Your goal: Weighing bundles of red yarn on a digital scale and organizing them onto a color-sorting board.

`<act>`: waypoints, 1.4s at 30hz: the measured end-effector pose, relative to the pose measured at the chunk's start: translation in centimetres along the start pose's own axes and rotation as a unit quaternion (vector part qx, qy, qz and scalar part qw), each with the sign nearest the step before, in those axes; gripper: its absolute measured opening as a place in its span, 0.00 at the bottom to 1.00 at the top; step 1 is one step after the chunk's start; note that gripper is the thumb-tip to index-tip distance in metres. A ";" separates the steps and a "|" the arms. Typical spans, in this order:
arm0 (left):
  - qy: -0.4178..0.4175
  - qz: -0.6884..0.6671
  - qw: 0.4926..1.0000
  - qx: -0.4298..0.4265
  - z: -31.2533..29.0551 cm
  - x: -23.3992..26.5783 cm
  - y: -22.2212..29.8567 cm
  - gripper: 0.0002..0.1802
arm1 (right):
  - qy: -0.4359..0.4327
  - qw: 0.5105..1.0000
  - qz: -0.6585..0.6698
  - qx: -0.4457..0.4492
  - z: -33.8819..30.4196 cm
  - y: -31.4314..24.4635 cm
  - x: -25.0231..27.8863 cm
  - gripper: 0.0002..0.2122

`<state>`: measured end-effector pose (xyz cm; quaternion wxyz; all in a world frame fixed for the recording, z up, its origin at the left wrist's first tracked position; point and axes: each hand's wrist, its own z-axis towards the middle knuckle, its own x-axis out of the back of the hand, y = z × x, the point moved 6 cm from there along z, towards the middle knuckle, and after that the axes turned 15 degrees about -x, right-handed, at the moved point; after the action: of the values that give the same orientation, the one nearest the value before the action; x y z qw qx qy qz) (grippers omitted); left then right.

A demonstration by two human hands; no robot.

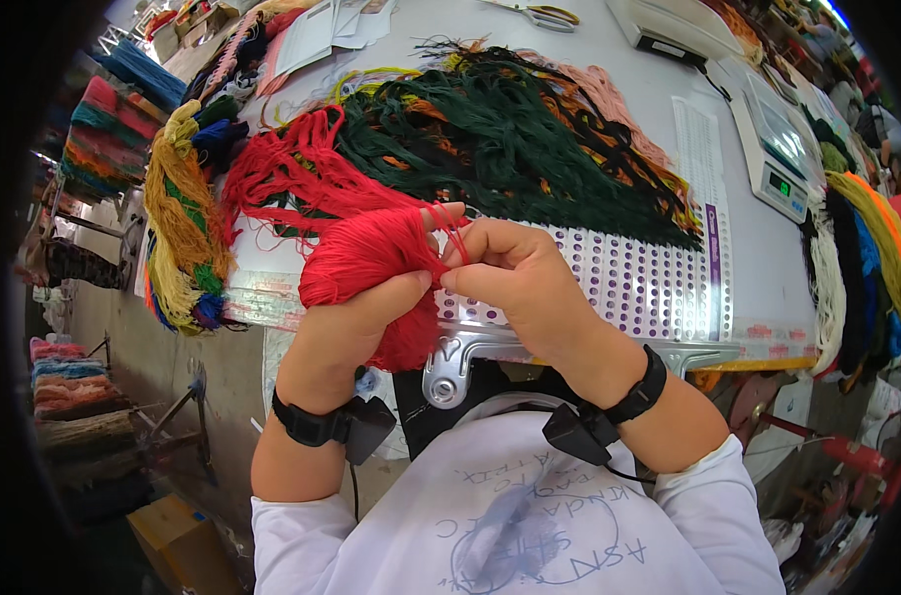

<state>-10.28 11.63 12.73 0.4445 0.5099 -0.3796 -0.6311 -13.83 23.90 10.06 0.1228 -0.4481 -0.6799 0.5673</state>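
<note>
A thick bundle of red thread (356,253) hangs over my left hand (359,315), whose thumb presses on its near side. Its upper strands trail left and back onto the table, while a lower part hangs past the table's front edge. My right hand (520,273) pinches a few red strands at the bundle's right side, thumb against bent forefinger. Both hands are close together, almost touching. Behind them lies a wide pile of dark green thread (510,139), mixed with black, orange and yellow strands. Some of my left fingers are hidden by the red bundle.
A sheet with purple dots (619,283) lies under the pile. A metal bracket (470,357) runs along the table's near edge. Scissors (545,17), papers (317,40) and a digital scale (778,183) stand farther back. Colourful hanks (178,208) hang at the left edge, others (882,238) at right.
</note>
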 end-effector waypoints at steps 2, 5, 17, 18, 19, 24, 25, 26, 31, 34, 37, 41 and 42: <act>-0.006 0.008 1.000 0.007 -0.1 0.2 0.1 0.26 | -0.011 0.997 0.080 0.007 0.0 -0.4 -0.4 0.03; 0.003 -0.032 0.999 0.001 -0.2 0.6 0.6 0.34 | -0.049 0.987 0.152 -0.012 0.2 -0.3 -0.8 0.02; -0.163 -0.122 0.975 0.093 -4.4 6.8 4.3 0.13 | -0.109 0.982 0.157 0.002 1.2 -3.4 4.3 0.09; -0.172 -0.128 0.972 0.095 -5.4 9.8 4.2 0.13 | -0.055 0.968 0.245 -0.002 1.1 -3.8 7.0 0.08; -0.071 -0.185 0.979 -0.047 -6.7 14.7 6.2 0.12 | -0.050 0.938 0.343 -0.017 1.2 -4.2 9.1 0.07; 0.173 -0.293 0.912 -0.227 -16.0 33.5 15.8 0.21 | 0.047 0.911 0.410 0.002 -2.7 -4.0 22.6 0.05; 0.184 -0.287 0.910 -0.236 -18.1 36.7 17.1 0.22 | 0.097 0.914 0.393 0.003 -4.2 -3.8 25.4 0.05; 0.195 -0.281 0.907 -0.246 -20.1 40.2 18.3 0.23 | 0.147 0.915 0.375 0.005 -5.9 -3.7 28.2 0.05; 0.137 -0.135 0.948 -0.255 -25.5 51.3 25.4 0.23 | 0.305 0.901 0.306 0.042 -17.8 -6.7 39.3 0.05; 0.251 -0.116 0.914 -0.297 -20.1 52.0 20.4 0.21 | 0.410 0.873 0.249 0.088 -24.6 -10.7 40.0 0.06; 0.201 -0.196 0.913 -0.297 -14.6 50.2 17.3 0.19 | 0.425 0.876 0.192 0.118 -27.9 -14.5 40.2 0.10; 0.276 -0.217 0.903 -0.246 -3.6 38.7 6.1 0.17 | 0.460 0.881 0.036 0.109 -30.5 -19.7 39.2 0.06; 0.266 -0.233 0.906 -0.233 -1.3 34.3 4.0 0.16 | 0.453 0.885 0.007 0.104 -29.5 -21.1 37.0 0.06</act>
<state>-11.25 -22.17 5.69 0.4757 0.6148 0.0398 -0.6278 -24.87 72.07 25.60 0.4594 -0.6459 -0.4842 0.3705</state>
